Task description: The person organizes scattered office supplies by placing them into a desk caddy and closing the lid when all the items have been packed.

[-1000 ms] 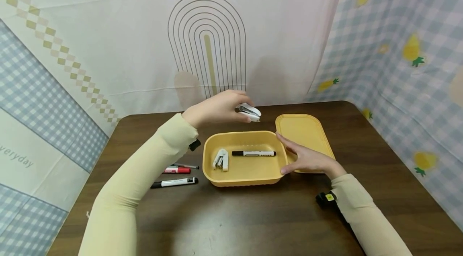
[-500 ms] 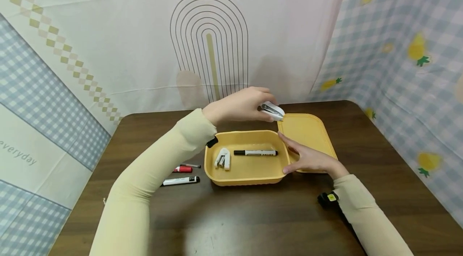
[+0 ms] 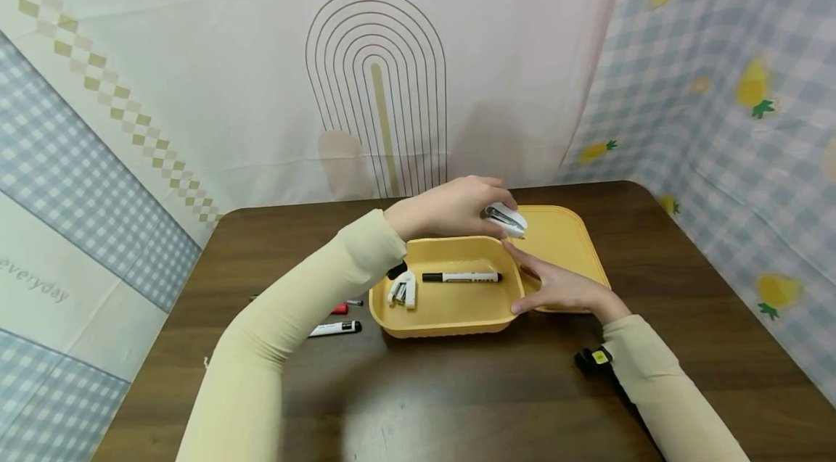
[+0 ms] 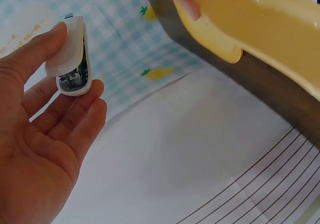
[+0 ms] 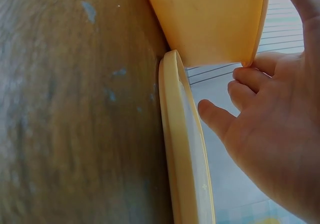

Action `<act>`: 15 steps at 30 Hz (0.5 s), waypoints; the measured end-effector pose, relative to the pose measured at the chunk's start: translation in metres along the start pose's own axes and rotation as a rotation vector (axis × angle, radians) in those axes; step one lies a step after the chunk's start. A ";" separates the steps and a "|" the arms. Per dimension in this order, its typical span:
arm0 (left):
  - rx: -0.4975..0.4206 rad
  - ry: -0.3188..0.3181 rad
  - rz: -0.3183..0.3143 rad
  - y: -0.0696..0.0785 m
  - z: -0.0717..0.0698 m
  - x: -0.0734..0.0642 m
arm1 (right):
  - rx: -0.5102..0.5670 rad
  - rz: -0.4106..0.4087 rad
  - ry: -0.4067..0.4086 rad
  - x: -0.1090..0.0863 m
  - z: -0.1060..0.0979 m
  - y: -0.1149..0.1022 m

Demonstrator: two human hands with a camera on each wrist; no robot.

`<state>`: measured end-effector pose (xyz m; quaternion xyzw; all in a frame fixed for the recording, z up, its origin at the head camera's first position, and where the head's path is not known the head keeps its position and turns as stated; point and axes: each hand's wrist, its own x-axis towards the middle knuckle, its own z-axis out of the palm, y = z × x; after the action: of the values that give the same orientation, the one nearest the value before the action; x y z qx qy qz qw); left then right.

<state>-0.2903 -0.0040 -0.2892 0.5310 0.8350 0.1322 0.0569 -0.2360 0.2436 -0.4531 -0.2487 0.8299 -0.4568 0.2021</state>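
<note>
My left hand [image 3: 453, 207] holds a white mini stapler [image 3: 506, 220] between thumb and fingers, above the back right corner of a yellow plastic box [image 3: 444, 331]. In the left wrist view the thumb lies on top of the stapler and the fingers support it from below. Inside the box lie another white stapler [image 3: 403, 291], at the left, and a white marker with a black cap [image 3: 462, 277]. My right hand [image 3: 558, 286] touches the box's right end, thumb toward the front corner and a finger toward the back one. Its other fingers show loosely bent in the right wrist view.
A flat yellow lid [image 3: 562, 244] lies right of the box, partly behind the right hand. Left of the box, a black-capped white marker [image 3: 334, 329] and a red-ended marker [image 3: 340, 309] are partly hidden by the left sleeve. A patterned cloth [image 3: 261, 85] hangs behind the table.
My left hand has carried the stapler rightward, from behind the box's middle to its back right corner, and dropped slightly. The right hand keeps its place at the box's end.
</note>
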 end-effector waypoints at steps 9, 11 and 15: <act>0.021 -0.052 0.013 -0.003 0.030 0.008 | -0.023 0.024 0.018 -0.003 0.002 0.000; 0.021 -0.062 0.014 -0.004 0.036 0.010 | -0.044 0.015 0.029 -0.003 0.002 0.001; 0.014 -0.083 -0.002 -0.005 0.047 0.013 | -0.034 -0.002 0.039 -0.003 0.002 0.001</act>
<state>-0.2892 0.0130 -0.3348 0.5358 0.8333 0.1041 0.0879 -0.2329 0.2443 -0.4542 -0.2442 0.8410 -0.4474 0.1811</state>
